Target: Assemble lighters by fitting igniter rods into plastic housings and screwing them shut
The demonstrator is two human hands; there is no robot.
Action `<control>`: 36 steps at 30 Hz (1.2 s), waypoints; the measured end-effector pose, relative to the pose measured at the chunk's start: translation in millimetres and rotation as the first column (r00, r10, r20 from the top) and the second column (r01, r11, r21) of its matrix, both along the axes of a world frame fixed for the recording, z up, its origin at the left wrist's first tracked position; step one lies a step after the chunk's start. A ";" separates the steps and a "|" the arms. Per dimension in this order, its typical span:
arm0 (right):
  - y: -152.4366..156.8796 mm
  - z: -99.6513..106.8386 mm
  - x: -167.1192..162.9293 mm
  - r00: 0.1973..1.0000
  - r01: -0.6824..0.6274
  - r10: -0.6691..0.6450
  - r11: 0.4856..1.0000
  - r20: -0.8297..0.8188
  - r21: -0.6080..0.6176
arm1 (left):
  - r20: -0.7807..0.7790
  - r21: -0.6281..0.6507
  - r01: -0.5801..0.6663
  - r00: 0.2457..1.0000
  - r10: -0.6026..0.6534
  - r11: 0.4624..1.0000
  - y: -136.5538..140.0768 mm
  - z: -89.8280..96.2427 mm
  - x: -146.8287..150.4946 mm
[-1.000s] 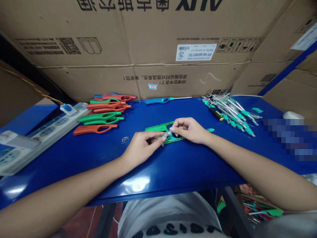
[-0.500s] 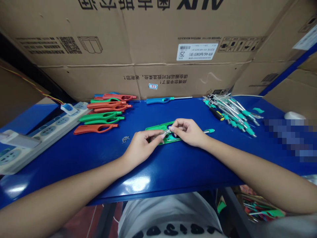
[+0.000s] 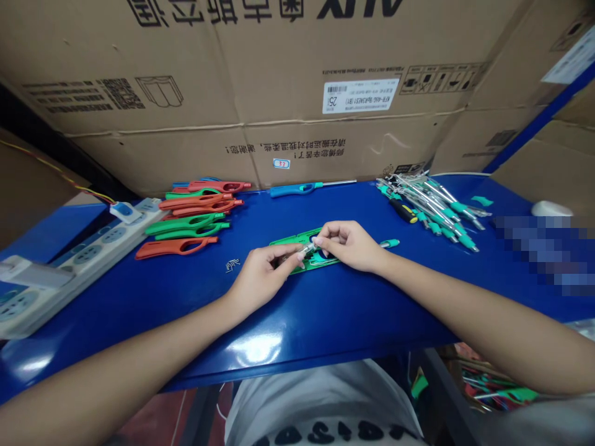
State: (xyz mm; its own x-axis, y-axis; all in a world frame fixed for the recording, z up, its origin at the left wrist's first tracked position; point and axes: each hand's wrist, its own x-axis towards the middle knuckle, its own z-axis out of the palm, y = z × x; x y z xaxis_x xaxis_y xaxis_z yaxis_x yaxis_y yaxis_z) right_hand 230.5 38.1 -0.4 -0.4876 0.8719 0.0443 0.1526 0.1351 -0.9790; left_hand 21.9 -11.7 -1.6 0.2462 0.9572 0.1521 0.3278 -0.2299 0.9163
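Note:
Between my two hands is a small pale part [image 3: 307,248], metallic-looking and too small to name surely. My left hand [image 3: 267,271] pinches its left end between thumb and fingers. At its right end, the fingertips of my right hand [image 3: 348,245] are closed on it. Beneath my fingers an opened green lighter shell [image 3: 279,241] lies on the blue table, partly hidden by both hands. Thin wires show inside its lower edge. A metal tube with a teal end [image 3: 389,243] sticks out to the right from under my right hand.
Red and green lighter handles [image 3: 186,229] lie stacked at left, beside a white power strip [image 3: 88,263]. Small screws [image 3: 232,265] lie left of my hands. A blue lighter [image 3: 297,189], a screwdriver [image 3: 403,211] and a pile of metal tubes [image 3: 441,210] lie farther back, before a cardboard wall [image 3: 186,145].
The view has shifted slightly. Both hands keep their pinch over the green shell, and the small part has turned or moved a little between the fingertips.

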 end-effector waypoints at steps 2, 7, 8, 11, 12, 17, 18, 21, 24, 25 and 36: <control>3.3 3.1 3.5 0.998 -0.054 0.052 0.998 -0.043 -0.043 | 0.007 0.003 0.006 1.000 -0.006 1.000 0.1 0.1 -0.2; 9.0 4.5 9.1 0.990 -0.114 0.102 0.985 -0.099 -0.132 | 0.010 0.011 -0.023 1.000 0.023 1.000 0.1 -3.2 -1.8; 9.1 4.1 8.9 0.991 -0.103 0.090 0.986 -0.097 -0.131 | 0.013 0.009 -0.025 1.000 0.024 1.000 0.1 -3.8 -2.0; 8.2 3.2 7.2 0.993 -0.076 0.065 0.991 -0.096 -0.110 | 0.021 -0.008 -0.030 0.999 0.030 1.000 -0.2 -4.3 -2.3; 7.8 3.3 6.9 0.993 -0.072 0.062 0.992 -0.098 -0.106 | 0.025 -0.017 -0.033 0.999 0.033 0.999 -0.4 -4.1 -2.3; 8.0 5.0 8.6 0.995 -0.085 0.081 0.993 -0.062 -0.076 | 0.049 -0.053 -0.040 0.998 0.043 0.998 -1.2 -3.5 -2.5; 8.2 5.3 9.1 0.995 -0.086 0.083 0.994 -0.053 -0.066 | 0.049 -0.057 -0.044 0.998 0.046 0.997 -1.3 -3.5 -2.5; 8.8 4.9 9.5 0.997 -0.071 0.069 0.997 -0.045 -0.041 | 0.054 -0.068 -0.055 0.997 0.059 0.996 -1.7 -2.9 -2.3; 8.9 3.1 8.8 0.998 -0.059 0.059 0.998 -0.025 -0.002 | 0.068 -0.074 -0.045 0.996 0.050 0.996 -2.2 -1.6 -2.1; 8.9 2.3 8.7 0.998 -0.057 0.058 0.998 -0.015 0.016 | 0.070 -0.075 -0.040 0.997 0.045 0.996 -2.2 -1.1 -2.1; 6.8 -0.9 9.2 0.996 -0.084 0.080 0.993 0.048 0.084 | 0.030 -0.024 -0.038 0.999 0.038 0.999 -2.8 2.6 -0.5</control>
State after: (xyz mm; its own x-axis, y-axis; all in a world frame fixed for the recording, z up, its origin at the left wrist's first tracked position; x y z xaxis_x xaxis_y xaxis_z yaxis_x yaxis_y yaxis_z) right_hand 239.6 44.8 -1.3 -0.5604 0.8229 0.0938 0.1809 0.2322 -0.9557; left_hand 21.4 -14.5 1.0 0.2053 0.9692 0.1363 0.3079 -0.1962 0.9310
